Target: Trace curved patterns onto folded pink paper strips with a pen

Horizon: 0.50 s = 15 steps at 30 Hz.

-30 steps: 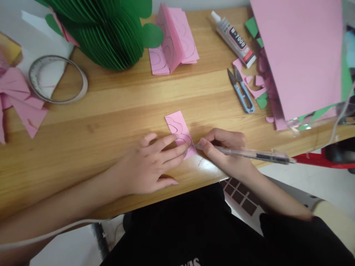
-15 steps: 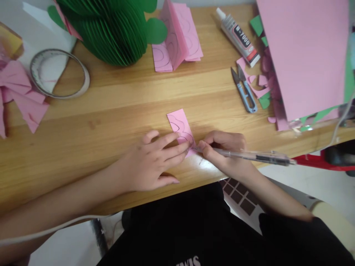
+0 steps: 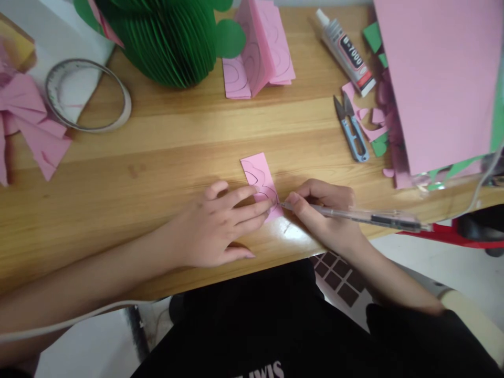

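Note:
A small pink paper slip (image 3: 258,170) with curved black lines drawn on it lies near the front edge of the wooden table (image 3: 177,152). My left hand (image 3: 214,228) rests flat on the slip's near end, fingers stretched out, pinning it down. My right hand (image 3: 325,210) pinches a clear pen (image 3: 366,216), whose tip touches the slip's right edge.
Behind lie a stack of folded pink slips (image 3: 258,52), a green honeycomb paper shape (image 3: 169,37), a glue tube (image 3: 346,50), blue snips (image 3: 352,128), pink and green scraps, a large pink sheet (image 3: 441,73), a tape ring (image 3: 88,94) and pink paper bows (image 3: 27,121).
The view has shifted slightly, so everything sits a little further right and lower. The pen tip has crept along the slip's right edge. My left hand stays pressed on the paper.

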{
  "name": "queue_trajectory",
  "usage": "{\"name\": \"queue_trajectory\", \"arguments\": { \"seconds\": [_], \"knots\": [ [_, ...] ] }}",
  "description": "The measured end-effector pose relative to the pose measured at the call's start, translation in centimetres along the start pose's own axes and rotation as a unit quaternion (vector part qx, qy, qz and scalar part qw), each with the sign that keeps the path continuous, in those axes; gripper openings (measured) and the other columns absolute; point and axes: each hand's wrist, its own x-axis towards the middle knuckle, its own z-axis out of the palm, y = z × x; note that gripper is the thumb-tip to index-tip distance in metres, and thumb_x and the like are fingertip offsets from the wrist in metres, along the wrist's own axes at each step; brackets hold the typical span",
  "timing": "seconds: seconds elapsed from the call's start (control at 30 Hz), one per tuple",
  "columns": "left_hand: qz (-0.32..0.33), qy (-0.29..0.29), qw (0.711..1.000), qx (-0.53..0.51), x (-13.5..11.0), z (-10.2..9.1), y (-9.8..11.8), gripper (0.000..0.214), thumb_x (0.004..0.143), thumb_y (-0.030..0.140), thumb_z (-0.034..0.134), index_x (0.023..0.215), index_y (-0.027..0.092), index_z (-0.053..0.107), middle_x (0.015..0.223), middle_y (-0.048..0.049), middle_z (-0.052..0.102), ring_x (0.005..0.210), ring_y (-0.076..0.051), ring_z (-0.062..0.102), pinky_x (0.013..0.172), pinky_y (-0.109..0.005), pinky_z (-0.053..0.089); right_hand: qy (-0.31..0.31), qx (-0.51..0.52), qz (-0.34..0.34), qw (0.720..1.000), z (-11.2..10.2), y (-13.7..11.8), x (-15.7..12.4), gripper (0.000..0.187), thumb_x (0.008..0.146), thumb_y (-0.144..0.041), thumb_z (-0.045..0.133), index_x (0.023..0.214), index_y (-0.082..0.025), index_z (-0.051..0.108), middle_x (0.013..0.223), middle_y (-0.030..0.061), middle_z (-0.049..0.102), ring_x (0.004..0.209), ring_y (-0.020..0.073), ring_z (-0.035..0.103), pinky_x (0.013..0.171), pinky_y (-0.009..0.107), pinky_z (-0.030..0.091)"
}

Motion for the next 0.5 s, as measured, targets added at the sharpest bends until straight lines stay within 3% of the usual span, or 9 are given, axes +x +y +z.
{"name": "queue_trajectory", "arguments": {
  "seconds": [0.5],
  "knots": [
    [-0.006, -0.007, 0.999, -0.039, 0.25, -0.29, -0.35, 0.049, 0.1, 0.056, 0.044, 0.13, 0.02, 0.059, 0.14, -0.0015, 0.063, 0.127, -0.025, 0.05, 0.097, -0.04, 0.029, -0.028, -0.002, -0.024, 0.999, 0.34, -0.43, -0.32, 0.021, 0.086, -0.02, 0.063, 0.065, -0.017, 0.066, 0.051, -0.0047, 0.056, 0.044, 0.0069, 0.045, 0.046, 0.023, 0.037]
  ]
}}
